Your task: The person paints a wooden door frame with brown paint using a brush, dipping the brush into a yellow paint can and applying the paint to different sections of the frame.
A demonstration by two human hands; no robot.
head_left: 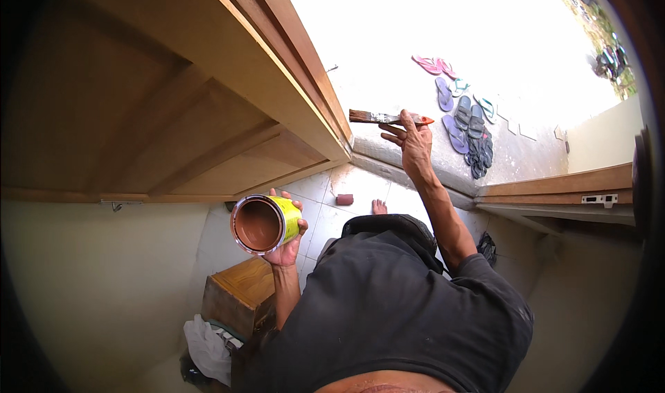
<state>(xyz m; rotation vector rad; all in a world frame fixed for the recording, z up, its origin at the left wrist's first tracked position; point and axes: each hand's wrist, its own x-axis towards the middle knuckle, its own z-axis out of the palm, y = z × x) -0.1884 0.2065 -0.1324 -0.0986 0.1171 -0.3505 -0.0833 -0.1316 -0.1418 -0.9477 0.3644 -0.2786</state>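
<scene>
My left hand [289, 247] is wrapped round a yellow-labelled paint can [291, 220], tilted so that its open mouth and the brown paint [258, 224] inside show. Out in front, my right hand [415, 142] grips a paintbrush [388, 118] by its orange-tipped handle. The brush lies level, its brown-stained bristles pointing left, close to the edge of the wooden door frame [332, 119]. Whether the bristles touch the frame I cannot tell. A panelled wooden door [166, 109] fills the upper left.
Several sandals [456, 133] lie outside beyond the doorway sill [415, 170]. On the tiled floor rests a small reddish-brown block [344, 200] near my foot [379, 207]. A wooden cabinet [239, 282] and a white plastic bag [206, 348] stand at lower left. Another wooden door edge [554, 183] is at right.
</scene>
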